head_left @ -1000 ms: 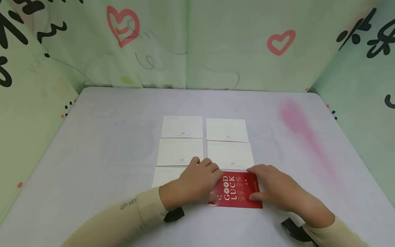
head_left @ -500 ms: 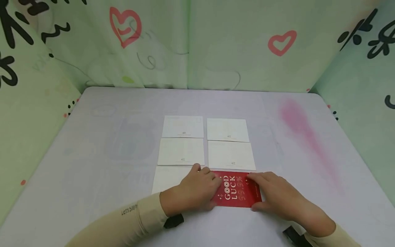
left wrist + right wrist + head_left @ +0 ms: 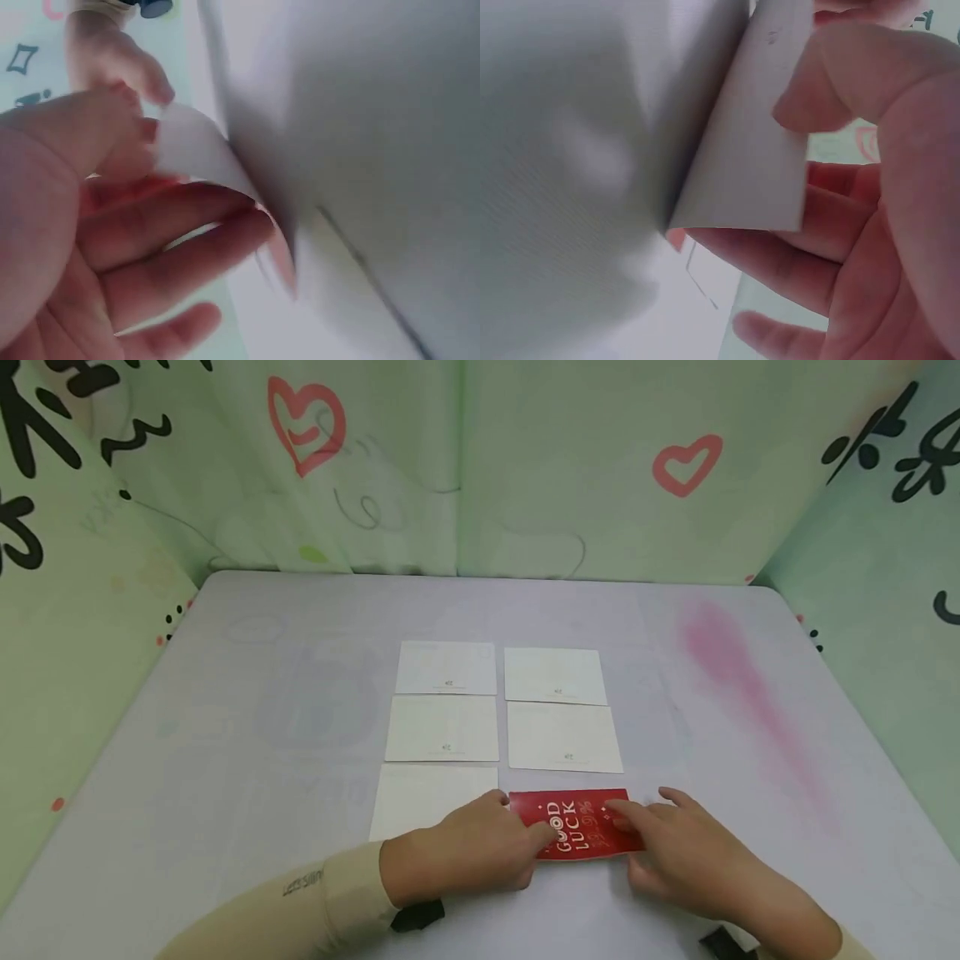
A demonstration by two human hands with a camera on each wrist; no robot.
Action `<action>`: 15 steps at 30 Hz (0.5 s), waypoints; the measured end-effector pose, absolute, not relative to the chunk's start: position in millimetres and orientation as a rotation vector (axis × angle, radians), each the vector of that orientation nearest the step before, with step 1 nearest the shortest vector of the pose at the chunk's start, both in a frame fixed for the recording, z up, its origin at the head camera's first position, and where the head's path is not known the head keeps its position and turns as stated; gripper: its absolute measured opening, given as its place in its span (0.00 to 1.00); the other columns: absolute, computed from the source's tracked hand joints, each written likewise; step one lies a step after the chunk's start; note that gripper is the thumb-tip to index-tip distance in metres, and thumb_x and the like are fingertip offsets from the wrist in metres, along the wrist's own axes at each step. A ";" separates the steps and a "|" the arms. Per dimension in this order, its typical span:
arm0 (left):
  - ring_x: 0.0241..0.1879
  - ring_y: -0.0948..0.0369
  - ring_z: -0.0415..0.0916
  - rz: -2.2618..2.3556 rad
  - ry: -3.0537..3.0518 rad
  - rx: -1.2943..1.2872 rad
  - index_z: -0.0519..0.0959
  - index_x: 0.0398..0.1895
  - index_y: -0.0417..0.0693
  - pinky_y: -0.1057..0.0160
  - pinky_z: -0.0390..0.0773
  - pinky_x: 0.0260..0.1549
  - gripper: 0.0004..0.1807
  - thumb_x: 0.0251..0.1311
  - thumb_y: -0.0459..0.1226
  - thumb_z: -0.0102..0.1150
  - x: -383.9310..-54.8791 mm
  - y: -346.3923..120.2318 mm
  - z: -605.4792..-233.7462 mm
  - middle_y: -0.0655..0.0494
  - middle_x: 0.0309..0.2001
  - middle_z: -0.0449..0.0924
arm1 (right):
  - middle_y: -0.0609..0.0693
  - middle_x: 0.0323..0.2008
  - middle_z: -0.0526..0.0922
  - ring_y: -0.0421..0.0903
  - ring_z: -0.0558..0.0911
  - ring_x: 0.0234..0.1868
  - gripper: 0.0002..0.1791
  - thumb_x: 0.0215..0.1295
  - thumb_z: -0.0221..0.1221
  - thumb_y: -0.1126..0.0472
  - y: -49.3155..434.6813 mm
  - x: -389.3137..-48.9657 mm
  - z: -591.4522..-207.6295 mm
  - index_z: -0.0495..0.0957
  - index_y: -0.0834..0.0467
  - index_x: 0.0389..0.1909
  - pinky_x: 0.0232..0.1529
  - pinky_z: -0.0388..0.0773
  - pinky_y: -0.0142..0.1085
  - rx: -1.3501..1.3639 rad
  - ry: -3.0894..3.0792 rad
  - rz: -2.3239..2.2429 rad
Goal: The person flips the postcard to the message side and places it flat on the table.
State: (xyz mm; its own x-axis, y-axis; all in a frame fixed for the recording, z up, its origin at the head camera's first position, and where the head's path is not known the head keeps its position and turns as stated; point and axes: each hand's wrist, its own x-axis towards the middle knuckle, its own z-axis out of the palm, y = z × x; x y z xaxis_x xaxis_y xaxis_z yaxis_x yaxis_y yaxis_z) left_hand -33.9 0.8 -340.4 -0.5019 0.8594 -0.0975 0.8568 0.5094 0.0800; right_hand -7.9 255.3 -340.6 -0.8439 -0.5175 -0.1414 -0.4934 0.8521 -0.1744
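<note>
A red card (image 3: 581, 814) printed "GOOD LUCK 99.9%" is tilted up off the table at its near side in the head view. My left hand (image 3: 480, 843) grips its left end. At the right end, my right hand (image 3: 697, 856) pinches it, fingers over the red face. The right wrist view shows the card's white back (image 3: 742, 150), slightly bent, with the right thumb (image 3: 817, 90) against it. In the left wrist view the left fingers (image 3: 187, 225) lie along the card's red side. Left of the red card, a white card (image 3: 427, 789) is partly covered by the left hand.
Beyond the hands, several white cards (image 3: 441, 728) lie in two columns, each with a small mark near its lower edge. The pale table (image 3: 225, 735) has a pink smear on the right. Green printed curtains (image 3: 525, 468) enclose the back and sides.
The red card lay flat between the hands and has since been drawn slightly nearer and tilted up. Both hands have shifted their grip, the right fingers now over the red face.
</note>
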 end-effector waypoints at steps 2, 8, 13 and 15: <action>0.12 0.71 0.65 0.114 2.682 1.649 0.78 0.44 0.54 0.72 0.72 0.32 0.11 0.59 0.41 0.66 -34.0 -3.6 -338.8 0.67 0.14 0.73 | 0.41 0.36 0.87 0.48 0.85 0.40 0.27 0.52 0.69 0.61 259.0 -7.9 -337.5 0.77 0.61 0.54 0.55 0.73 0.57 -0.761 2.838 -0.250; 0.12 0.68 0.50 0.728 2.750 1.678 0.74 0.46 0.46 0.73 0.54 0.15 0.14 0.58 0.28 0.60 -47.0 -16.7 -336.8 0.64 0.11 0.61 | 0.42 0.33 0.86 0.32 0.77 0.26 0.31 0.49 0.71 0.72 272.2 -10.1 -331.5 0.75 0.58 0.57 0.26 0.72 0.28 -0.891 3.009 -0.616; 0.28 0.64 0.74 0.897 2.602 1.300 0.73 0.54 0.44 0.72 0.73 0.32 0.16 0.64 0.27 0.60 -57.8 -20.7 -333.6 0.57 0.33 0.81 | 0.39 0.33 0.81 0.31 0.78 0.29 0.33 0.40 0.73 0.78 275.9 -15.3 -335.5 0.78 0.58 0.51 0.30 0.73 0.20 -1.000 3.123 -0.842; 0.39 0.61 0.77 0.885 2.579 1.200 0.75 0.55 0.44 0.68 0.76 0.41 0.16 0.64 0.28 0.62 -60.8 -19.6 -334.5 0.54 0.45 0.82 | 0.38 0.33 0.77 0.31 0.76 0.28 0.31 0.39 0.73 0.78 276.0 -17.3 -338.4 0.79 0.58 0.48 0.34 0.75 0.21 -1.002 3.148 -0.842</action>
State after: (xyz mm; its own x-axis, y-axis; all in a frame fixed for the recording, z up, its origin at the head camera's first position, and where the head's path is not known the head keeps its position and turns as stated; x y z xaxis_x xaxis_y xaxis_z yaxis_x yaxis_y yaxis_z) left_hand -60.8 -19.6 -334.5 -0.6642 0.7411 0.0976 0.6450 0.5021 0.5761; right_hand -17.3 276.0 -338.4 -0.7947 -0.4677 0.3870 -0.5984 0.7106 -0.3701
